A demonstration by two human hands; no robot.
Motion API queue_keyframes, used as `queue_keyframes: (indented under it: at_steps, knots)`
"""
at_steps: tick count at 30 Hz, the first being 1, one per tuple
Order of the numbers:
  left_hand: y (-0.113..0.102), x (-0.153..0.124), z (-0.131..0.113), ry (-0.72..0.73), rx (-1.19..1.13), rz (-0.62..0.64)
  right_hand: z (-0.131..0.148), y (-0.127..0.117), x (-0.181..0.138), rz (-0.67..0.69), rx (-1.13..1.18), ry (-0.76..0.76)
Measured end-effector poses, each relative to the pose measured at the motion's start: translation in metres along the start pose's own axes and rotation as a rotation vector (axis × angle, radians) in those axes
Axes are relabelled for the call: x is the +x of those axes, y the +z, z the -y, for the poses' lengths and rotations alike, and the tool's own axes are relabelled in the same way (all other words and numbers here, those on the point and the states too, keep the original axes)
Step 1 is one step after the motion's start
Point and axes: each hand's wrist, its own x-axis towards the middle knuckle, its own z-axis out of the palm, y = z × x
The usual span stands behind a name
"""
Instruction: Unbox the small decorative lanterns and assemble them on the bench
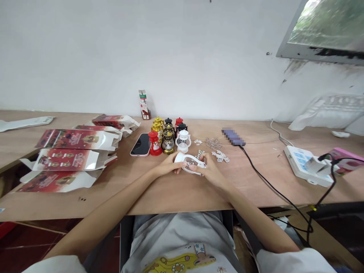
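Lettering too small to read marks red boxes point(76, 139) left of the black-screened phone point(141, 144); to its right, left hand point(168, 164) and right hand point(214, 172) clamp fingers around a sideways white lantern point(179, 158), forearms point(108, 210) converging.

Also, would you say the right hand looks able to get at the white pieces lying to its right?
Probably yes: nothing visible blocks the way from the right hand to the white pieces, though it is holding a white lantern.

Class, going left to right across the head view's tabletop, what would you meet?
Nearest opened red cardboard box, rectangular pink-edged phone, front red lantern, front black-and-gold lantern, handheld white lantern, silver wire pieces, white rectangular power strip.
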Motion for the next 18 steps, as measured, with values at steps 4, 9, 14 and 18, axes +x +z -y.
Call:
queue_keyframes:
  at_steps: [4, 9, 14, 18]
  knots:
    - [0.0008, -0.001, -0.0007, 0.011, 0.019, -0.01, -0.0031, -0.0009, 0.0025, -0.059, -0.032, -0.035]
    - [0.0008, -0.0022, 0.0002, 0.02, 0.015, -0.005, -0.0008, -0.0019, 0.0026, -0.063, -0.04, -0.037]
    - [0.0008, -0.0038, -0.0025, 0.028, 0.022, 0.012, 0.0011, -0.0012, 0.003, -0.049, -0.008, -0.042]
    - [0.0013, -0.0049, -0.0039, 0.023, 0.02, 0.012, 0.0042, -0.0019, 0.0026, -0.022, 0.0, -0.034]
